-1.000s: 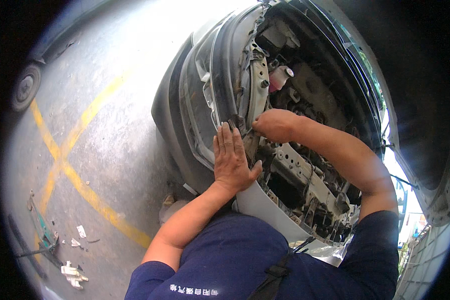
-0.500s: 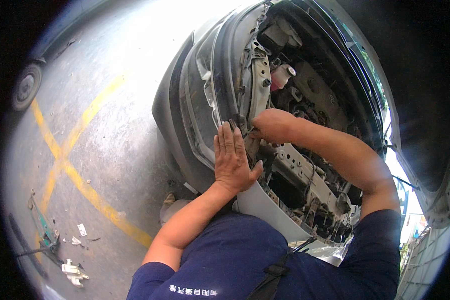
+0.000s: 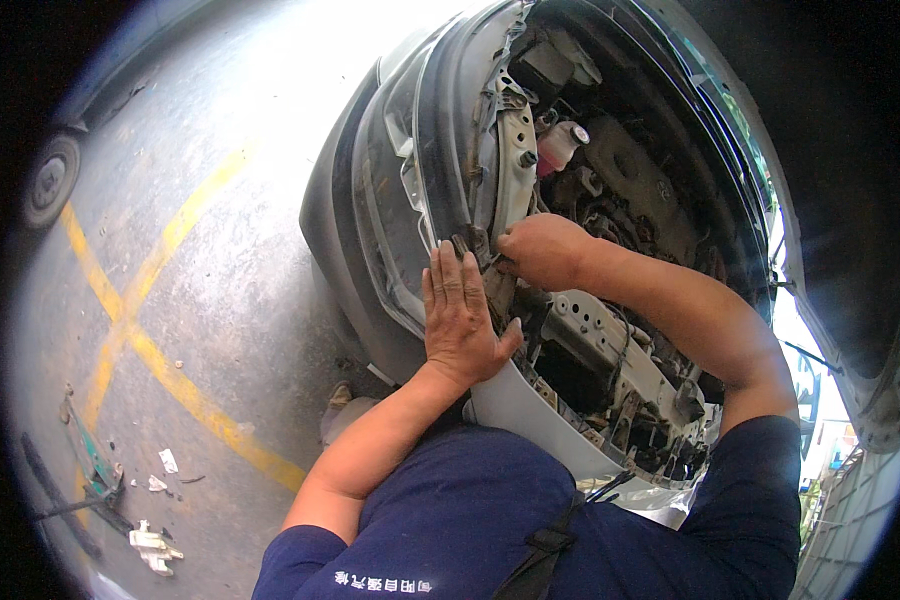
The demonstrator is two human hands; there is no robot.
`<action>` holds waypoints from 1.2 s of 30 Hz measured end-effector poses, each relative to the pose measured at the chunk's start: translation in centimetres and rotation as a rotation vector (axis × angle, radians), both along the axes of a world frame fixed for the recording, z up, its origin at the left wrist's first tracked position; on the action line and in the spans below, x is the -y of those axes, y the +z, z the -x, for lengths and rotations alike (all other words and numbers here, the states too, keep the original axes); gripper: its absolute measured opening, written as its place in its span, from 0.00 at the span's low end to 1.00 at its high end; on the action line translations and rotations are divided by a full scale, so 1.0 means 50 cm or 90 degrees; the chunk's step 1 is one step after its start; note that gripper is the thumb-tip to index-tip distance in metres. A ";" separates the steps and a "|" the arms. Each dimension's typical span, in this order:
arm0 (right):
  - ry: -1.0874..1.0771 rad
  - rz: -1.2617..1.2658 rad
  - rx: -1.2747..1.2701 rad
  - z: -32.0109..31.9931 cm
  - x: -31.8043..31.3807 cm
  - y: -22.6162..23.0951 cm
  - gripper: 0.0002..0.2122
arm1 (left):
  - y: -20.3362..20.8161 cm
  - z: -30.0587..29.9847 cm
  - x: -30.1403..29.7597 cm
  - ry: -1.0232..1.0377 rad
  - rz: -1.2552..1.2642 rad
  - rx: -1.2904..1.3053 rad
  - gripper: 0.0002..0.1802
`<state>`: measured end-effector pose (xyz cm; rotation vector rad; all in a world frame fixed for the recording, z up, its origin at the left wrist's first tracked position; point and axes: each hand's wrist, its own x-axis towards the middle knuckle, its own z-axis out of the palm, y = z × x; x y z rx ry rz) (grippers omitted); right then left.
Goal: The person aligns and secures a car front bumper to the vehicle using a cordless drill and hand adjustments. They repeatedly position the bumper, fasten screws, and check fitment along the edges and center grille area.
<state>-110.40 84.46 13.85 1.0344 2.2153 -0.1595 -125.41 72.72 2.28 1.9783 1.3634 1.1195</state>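
My left hand [image 3: 462, 330] lies flat on the silver front bumper [image 3: 540, 425] of a car, fingers stretched out and thumb apart. Just beyond its fingertips is a small dark part [image 3: 470, 240] at the bumper's upper edge. Curled into a fist, my right hand [image 3: 545, 250] is over the front edge of the engine bay, by the pale metal crossmember [image 3: 515, 165]. Its fingertips point down into the gap beside the left hand, and whatever they grip is hidden.
A reservoir with pink fluid [image 3: 562, 145] sits in the engine bay. The raised hood [image 3: 850, 200] hangs at the right. On the floor at left lie a green jack-like tool [image 3: 95, 460] and a broken white plastic piece [image 3: 153, 547]. A wheel [image 3: 52, 180] stands far left.
The right fist has shifted very slightly left and up. My left hand stays flat on the bumper, and the car appears marginally farther left in the view.
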 end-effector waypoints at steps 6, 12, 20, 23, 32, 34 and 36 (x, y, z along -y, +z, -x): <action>-0.057 -0.019 -0.033 0.009 0.023 0.020 0.10 | 0.012 0.002 -0.001 0.005 0.010 -0.016 0.60; -0.060 -0.004 -0.073 0.002 0.007 -0.002 0.15 | -0.003 -0.002 -0.003 0.014 -0.020 -0.009 0.62; -0.127 0.023 0.003 0.044 0.023 0.052 0.11 | -0.003 0.003 -0.004 0.020 -0.025 -0.002 0.61; -0.074 0.014 0.003 0.017 0.015 0.019 0.11 | -0.003 -0.002 -0.003 0.012 -0.029 -0.006 0.61; -0.137 0.012 0.012 0.041 0.033 0.046 0.13 | -0.008 -0.002 -0.001 0.009 -0.035 0.005 0.62; -0.070 -0.030 -0.043 0.026 0.038 0.033 0.13 | -0.008 0.000 -0.002 0.006 -0.037 0.005 0.62; -0.021 -0.059 -0.093 0.010 0.043 0.021 0.13 | -0.007 -0.001 -0.002 0.007 -0.043 0.007 0.62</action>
